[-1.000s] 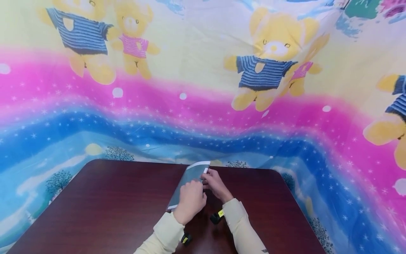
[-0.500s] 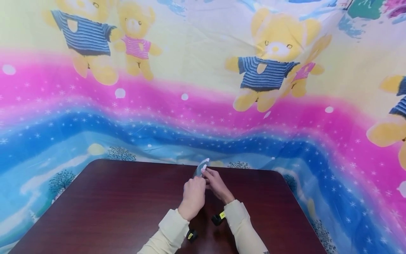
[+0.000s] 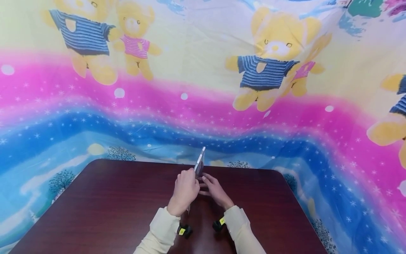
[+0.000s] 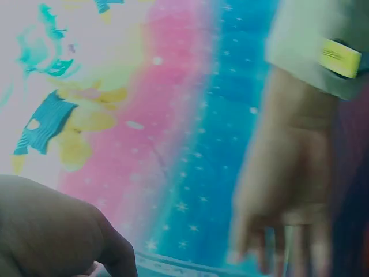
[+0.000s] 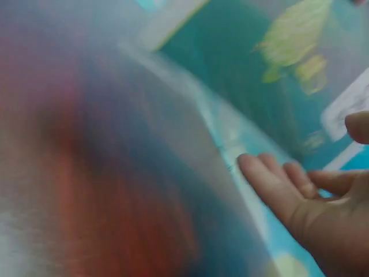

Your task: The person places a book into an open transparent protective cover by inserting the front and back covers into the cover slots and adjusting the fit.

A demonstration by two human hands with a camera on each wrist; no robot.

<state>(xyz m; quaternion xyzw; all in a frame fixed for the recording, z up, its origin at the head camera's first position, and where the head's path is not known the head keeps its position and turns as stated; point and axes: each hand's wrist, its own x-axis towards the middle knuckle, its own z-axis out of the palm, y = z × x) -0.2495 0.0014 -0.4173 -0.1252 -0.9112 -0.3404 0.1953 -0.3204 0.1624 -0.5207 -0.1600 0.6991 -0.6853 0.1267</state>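
My left hand [image 3: 185, 190] grips a thin, flat, flexible item [image 3: 199, 163] near its lower part. It stands almost edge-on in the head view, its white edge rising above the fist. In the right wrist view the flat item [image 5: 225, 69] shows a teal-green face with a yellow printed figure, a pale border and a white label [image 5: 353, 109]. My right hand [image 3: 217, 192] is close on its right, fingers extended and loose, holding nothing. The left wrist view has the back of my left hand [image 4: 52, 231] at lower left and the blurred right hand [image 4: 285, 173] with fingers pointing down.
A dark red-brown table [image 3: 127, 197] with rounded corners lies under both hands. Behind it hangs a printed cloth [image 3: 190, 116] with bears and snowflakes. Each wrist bears a small black camera with a yellow label, the right one [image 3: 219, 224] hanging below its sleeve.
The flat item has turned from showing its broad grey-green face to nearly edge-on. My right fingers have come off its upper edge, and my left hand has shifted slightly left with it.
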